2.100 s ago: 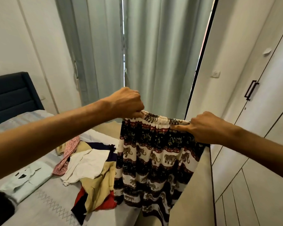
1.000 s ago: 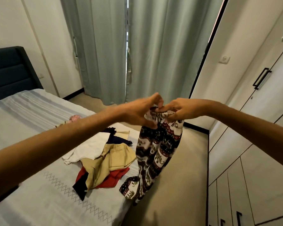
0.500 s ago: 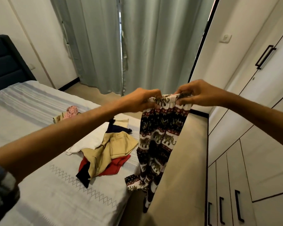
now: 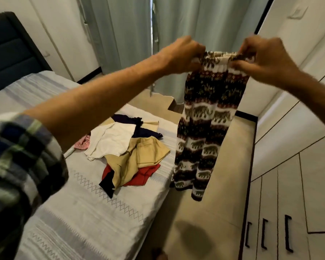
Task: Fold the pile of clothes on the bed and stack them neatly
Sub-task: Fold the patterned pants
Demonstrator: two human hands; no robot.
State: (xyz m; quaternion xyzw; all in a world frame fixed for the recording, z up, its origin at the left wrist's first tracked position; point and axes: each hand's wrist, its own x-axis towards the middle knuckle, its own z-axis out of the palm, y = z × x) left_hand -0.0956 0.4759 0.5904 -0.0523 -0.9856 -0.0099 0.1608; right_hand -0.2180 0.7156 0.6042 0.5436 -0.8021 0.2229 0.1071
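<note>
- Item in hand: elephant-print garment (image 4: 210, 117), dark with white and red bands, held up in the air over the floor strip between the bed and the wardrobe, right of centre. It hangs narrow, apparently doubled lengthwise; lower end free, clear of the floor.
- Left hand (image 4: 184, 55): fingers curled, gripping the left end of the gathered waistband.
- Right hand (image 4: 265, 57): fingers and thumb pinching the right end of the same waistband.
- Handling judgement: thin, light, limp cloth; it drapes straight and will not hold a crease unaided. The elastic band bunches, so the waistband corners are the sound hold. Likely slippery once folded; lay it flat before halving.
- Remaining work: pile of clothes (image 4: 131, 149) lies unfolded on the bed (image 4: 83, 212), near its right edge, with white, beige, red, navy and pink pieces overlapping. No finished stack is in view.
- Surroundings: curtains (image 4: 124, 34) at the far end; wardrobe doors (image 4: 289, 166) close on the right; dark headboard (image 4: 9, 51) far left.
- Obstruction: the aisle is narrow. Bare bedspread near the pile offers laying room.
</note>
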